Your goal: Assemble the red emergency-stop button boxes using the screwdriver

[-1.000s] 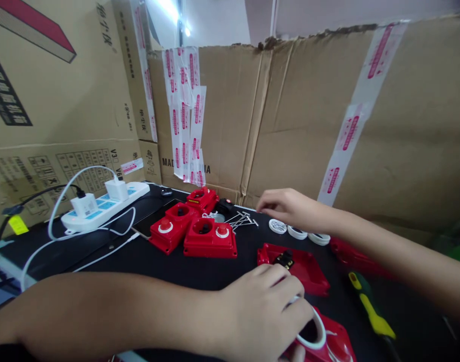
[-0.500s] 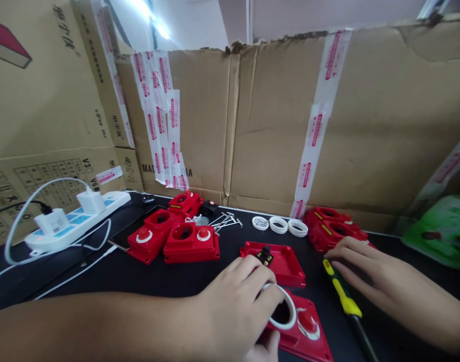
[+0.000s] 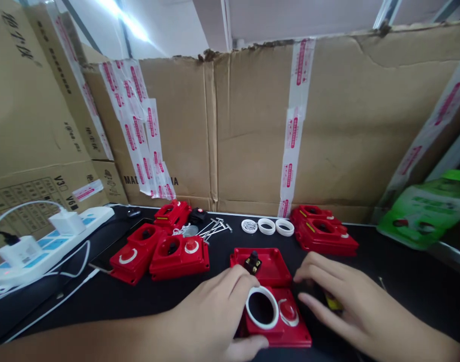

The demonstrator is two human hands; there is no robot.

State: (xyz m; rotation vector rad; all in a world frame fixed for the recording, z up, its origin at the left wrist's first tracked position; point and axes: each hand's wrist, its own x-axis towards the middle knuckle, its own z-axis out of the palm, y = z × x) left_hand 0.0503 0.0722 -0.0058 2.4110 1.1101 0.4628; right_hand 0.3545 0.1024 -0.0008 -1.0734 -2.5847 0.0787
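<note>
My left hand (image 3: 222, 311) is closed on the left side of a red plastic housing cover (image 3: 297, 337), its fingers by the white ring (image 3: 248, 306) round the cover's opening and its thumb along the near edge. A red knob (image 3: 288, 310) sits on the same cover. Just beyond stands a red open-topped housing base (image 3: 273, 266) with a black switch part (image 3: 253, 262) in it. My right hand (image 3: 339, 291) hovers right of the cover, thumb and forefinger apart. A yellow-handled screwdriver (image 3: 333, 302) shows under its palm, mostly hidden.
More red housings stand at left (image 3: 180, 261) and at right (image 3: 324, 234). Loose white rings (image 3: 266, 227) and metal T-shaped pins (image 3: 215, 229) lie at the back. A power strip (image 3: 49, 246) with cables is far left, a green pouch (image 3: 422, 211) far right, and cardboard walls behind.
The view has shifted, moving most things left. My right hand has come closer to the red cover and now covers most of the screwdriver. My left hand still grips the cover.
</note>
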